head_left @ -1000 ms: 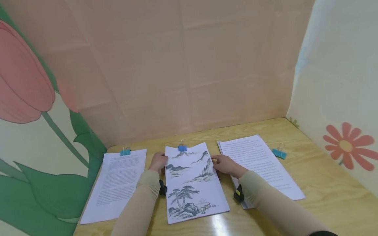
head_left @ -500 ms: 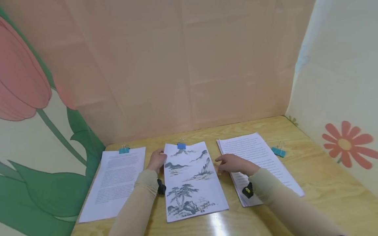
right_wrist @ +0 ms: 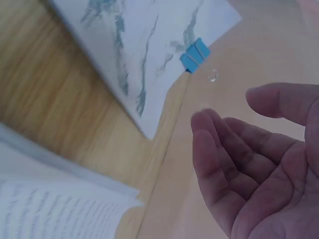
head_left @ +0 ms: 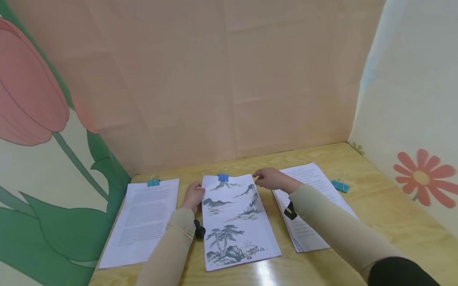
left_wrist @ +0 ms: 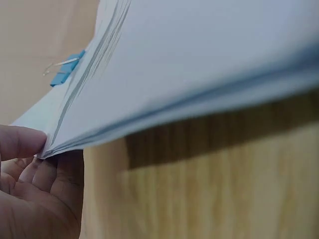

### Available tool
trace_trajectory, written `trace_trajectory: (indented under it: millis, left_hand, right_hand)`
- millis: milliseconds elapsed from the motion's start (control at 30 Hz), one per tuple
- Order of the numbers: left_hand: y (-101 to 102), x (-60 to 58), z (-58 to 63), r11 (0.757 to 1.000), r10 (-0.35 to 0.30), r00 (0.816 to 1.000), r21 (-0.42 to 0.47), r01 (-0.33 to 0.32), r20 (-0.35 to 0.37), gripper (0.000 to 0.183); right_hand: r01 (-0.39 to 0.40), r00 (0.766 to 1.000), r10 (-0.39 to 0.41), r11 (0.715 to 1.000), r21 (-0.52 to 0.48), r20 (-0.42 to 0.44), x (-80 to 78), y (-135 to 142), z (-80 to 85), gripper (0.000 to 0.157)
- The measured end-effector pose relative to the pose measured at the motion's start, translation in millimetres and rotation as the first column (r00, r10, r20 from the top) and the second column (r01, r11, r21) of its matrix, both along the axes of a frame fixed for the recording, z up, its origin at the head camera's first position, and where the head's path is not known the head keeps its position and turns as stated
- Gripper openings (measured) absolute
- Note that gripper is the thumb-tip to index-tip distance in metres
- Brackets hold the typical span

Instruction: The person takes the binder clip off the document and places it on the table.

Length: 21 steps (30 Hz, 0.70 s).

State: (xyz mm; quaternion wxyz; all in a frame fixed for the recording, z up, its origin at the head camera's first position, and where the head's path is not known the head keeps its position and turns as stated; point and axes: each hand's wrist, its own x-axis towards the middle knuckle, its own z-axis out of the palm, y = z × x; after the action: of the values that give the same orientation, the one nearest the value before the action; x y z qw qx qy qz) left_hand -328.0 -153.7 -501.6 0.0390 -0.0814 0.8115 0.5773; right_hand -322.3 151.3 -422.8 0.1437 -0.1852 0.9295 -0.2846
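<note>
In the head view a stack of paper (head_left: 236, 222) with an ink landscape printed on its top sheet lies mid-table. A blue binder clip (head_left: 223, 177) grips its far edge. My left hand (head_left: 193, 196) pinches the stack's upper left edge; the left wrist view shows the thumb (left_wrist: 22, 142) on top and fingers below, the corner lifted off the wood. Near the upper right corner hovers my right hand (head_left: 273, 178), apart from the paper. In the right wrist view its fingers (right_wrist: 209, 164) are loosely bent and hold nothing.
To the left lies a clipped text stack (head_left: 143, 222) with a teal binder clip (head_left: 153, 182). On the right is an unclipped text stack (head_left: 304, 234), partly under my right forearm; another teal binder clip (head_left: 340, 186) lies beside it. A pinkish backdrop (head_left: 229, 79) rises behind the table.
My right hand has left the landscape stack's right edge, drawn off to the right, then moved up towards its upper right corner. My left hand keeps its hold.
</note>
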Motion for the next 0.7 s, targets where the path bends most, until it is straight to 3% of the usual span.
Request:
trace_trajectory:
  millis: [200,400,533,700]
  left_hand:
    - [-2,1.4,1.0,0.999,0.024,0.999,0.039,-0.022,-0.036,0.035]
    - [1,3.7,-6.7,0.998,0.001,1.000,0.056,0.001,-0.031,0.025]
    - [5,8.1,-8.1,0.999,0.014,1.000,0.051,-0.013,-0.025,0.024]
    - [7,9.8,-3.8,0.998,0.029,0.999,0.060,-0.028,-0.024,0.029]
  right_hand:
    - [-0.027,0.994,0.028,1.000,0.005,-0.103,-20.7,-33,6.8,0.044]
    - [-0.016,0.990,0.010,0.999,-0.043,-0.144,-37.4,-51,-12.3,0.050]
    - [-0.012,0.991,0.004,0.998,-0.066,-0.133,-46.2,-58,-25.5,0.056]
    - [0.003,0.998,-0.011,0.993,-0.118,-0.068,-57.0,-66,-29.3,0.063]
